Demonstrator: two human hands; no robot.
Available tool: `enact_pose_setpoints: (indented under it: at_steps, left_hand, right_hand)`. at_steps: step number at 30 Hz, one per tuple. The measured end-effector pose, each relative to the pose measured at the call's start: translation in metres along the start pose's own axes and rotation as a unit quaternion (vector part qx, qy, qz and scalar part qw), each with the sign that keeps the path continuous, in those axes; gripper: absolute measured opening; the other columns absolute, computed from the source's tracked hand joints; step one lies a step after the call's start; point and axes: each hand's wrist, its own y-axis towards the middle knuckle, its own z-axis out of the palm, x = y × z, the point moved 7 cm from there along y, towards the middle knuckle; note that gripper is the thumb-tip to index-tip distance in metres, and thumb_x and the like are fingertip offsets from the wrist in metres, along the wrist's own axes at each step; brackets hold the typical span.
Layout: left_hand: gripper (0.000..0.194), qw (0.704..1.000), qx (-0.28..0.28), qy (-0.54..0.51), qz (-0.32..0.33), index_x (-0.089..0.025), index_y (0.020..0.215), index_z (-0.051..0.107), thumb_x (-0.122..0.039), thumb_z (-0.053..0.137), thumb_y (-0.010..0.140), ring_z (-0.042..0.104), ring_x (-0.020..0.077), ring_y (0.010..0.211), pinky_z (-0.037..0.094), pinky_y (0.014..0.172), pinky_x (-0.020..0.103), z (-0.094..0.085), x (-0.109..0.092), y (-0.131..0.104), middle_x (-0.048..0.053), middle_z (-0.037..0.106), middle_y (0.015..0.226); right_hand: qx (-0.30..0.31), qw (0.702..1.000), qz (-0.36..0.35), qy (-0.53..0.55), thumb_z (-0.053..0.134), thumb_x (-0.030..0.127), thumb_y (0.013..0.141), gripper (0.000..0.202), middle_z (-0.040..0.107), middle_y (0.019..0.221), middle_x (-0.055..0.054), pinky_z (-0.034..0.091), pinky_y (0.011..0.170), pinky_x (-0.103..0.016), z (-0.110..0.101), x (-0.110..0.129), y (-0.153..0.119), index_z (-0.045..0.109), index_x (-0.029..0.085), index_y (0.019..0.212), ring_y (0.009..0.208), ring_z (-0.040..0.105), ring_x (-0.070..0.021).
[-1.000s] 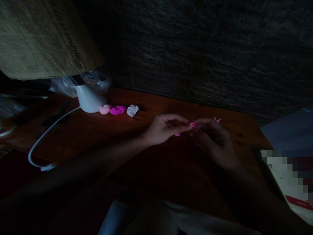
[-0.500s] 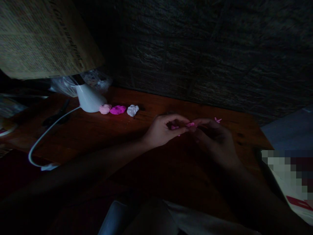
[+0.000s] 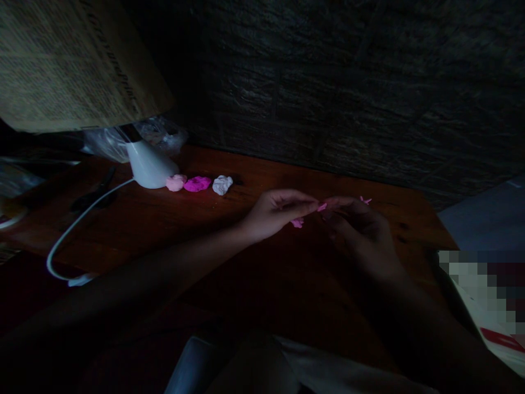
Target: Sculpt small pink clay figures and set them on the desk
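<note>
A small piece of pink modelling clay (image 3: pixel 322 207) is pinched between the thumb and forefinger of my left hand (image 3: pixel 279 213). My right hand (image 3: pixel 363 232) is close on its right side, forefinger by the clay and thumb slightly lower, with a gap between them. Whether the right forefinger touches the clay is hard to tell in the dim light. Below my left fingers a pink clay lump (image 3: pixel 297 222) shows, partly hidden by the hand. Behind my right hand, a small spiky pink clay piece (image 3: pixel 365 201) lies on the wooden table (image 3: pixel 262 175).
Light pink (image 3: pixel 176 183), magenta (image 3: pixel 197 184) and white clay lumps (image 3: pixel 222 185) sit in a row beside the white lamp base (image 3: pixel 150 167). Its cable (image 3: pixel 61 241) curves down at left. Dark scissors (image 3: pixel 94 197) lie nearby. A dark stone-patterned wall (image 3: pixel 328 82) stands behind the table.
My left thumb and forefinger have closed together on the small clay piece, narrowing the loop they made. My right thumb has dropped slightly away from it. More of the lower pink lump shows.
</note>
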Motion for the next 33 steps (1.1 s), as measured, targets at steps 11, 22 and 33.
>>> enact_pose_setpoints:
  at_steps: [11,22,33]
  left_hand:
    - [0.035,0.998,0.008,-0.051,-0.03,-0.015,0.095,0.079,-0.041,0.088,0.074,0.066,0.0093,0.07,0.053,0.069,0.024,0.0038,0.0047,0.0008,0.005,0.078,0.092]
    - [0.038,0.998,0.021,-0.051,-0.029,-0.014,0.095,0.078,-0.043,0.089,0.072,0.065,0.0092,0.069,0.053,0.069,0.025,0.0036,0.0047,0.0014,0.005,0.077,0.089]
    - [0.037,0.997,0.014,-0.063,-0.031,-0.014,0.094,0.077,-0.043,0.087,0.075,0.065,0.0088,0.069,0.052,0.068,0.025,0.0035,0.0083,0.0026,0.004,0.076,0.088]
  right_hand:
    - [-0.018,0.999,0.034,0.016,0.092,0.039,0.071,0.028,0.078,0.085,-0.001,0.052,0.05,-0.023,-0.0005,-0.0018,-0.001,0.08,0.027,0.093,0.06,0.063,-0.0123]
    - [-0.039,0.999,0.032,0.017,0.091,0.036,0.073,0.024,0.081,0.087,-0.002,0.051,0.05,-0.024,-0.002,-0.0051,-0.0034,0.083,0.028,0.095,0.057,0.062,-0.0113]
    - [-0.041,0.999,0.023,0.008,0.09,0.033,0.075,0.02,0.081,0.085,-0.002,0.052,0.048,-0.023,-0.0016,-0.0018,-0.0043,0.084,0.028,0.093,0.056,0.063,-0.0114]
